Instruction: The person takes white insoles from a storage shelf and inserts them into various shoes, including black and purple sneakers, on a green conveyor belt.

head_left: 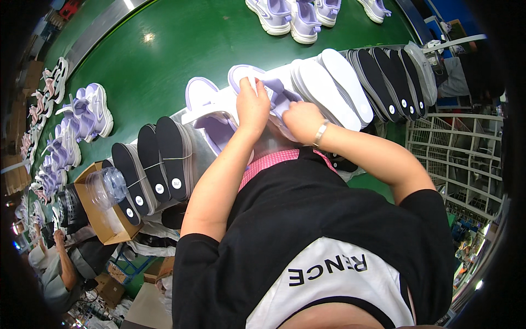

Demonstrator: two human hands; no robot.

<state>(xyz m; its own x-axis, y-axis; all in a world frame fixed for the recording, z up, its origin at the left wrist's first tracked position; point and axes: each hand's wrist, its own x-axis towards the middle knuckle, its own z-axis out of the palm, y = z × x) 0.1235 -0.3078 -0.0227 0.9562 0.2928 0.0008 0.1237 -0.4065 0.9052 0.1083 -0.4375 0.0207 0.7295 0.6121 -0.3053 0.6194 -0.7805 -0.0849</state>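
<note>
A lavender and white sneaker (280, 94) is held between my two hands at the near edge of the green table. My left hand (253, 108) closes around its upper by the toe end, fingertips pinching a whitish part. My right hand (304, 122), a band on its wrist, is closed on the lavender collar. Whether an insole is inside the shoe cannot be made out. Just left of my left hand lies a second lavender and white sneaker (200, 94), its opening toward me. My left forearm covers part of it.
White insoles (342, 82) are stacked to the right, with black insoles (372, 79) beyond. Bundled black insoles (174, 153) stand at left beside a cardboard box (90, 205). Finished-looking sneakers (96, 112) line the left side of the green table (159, 60). A wire rack (460, 142) stands right; a co-worker sits far left.
</note>
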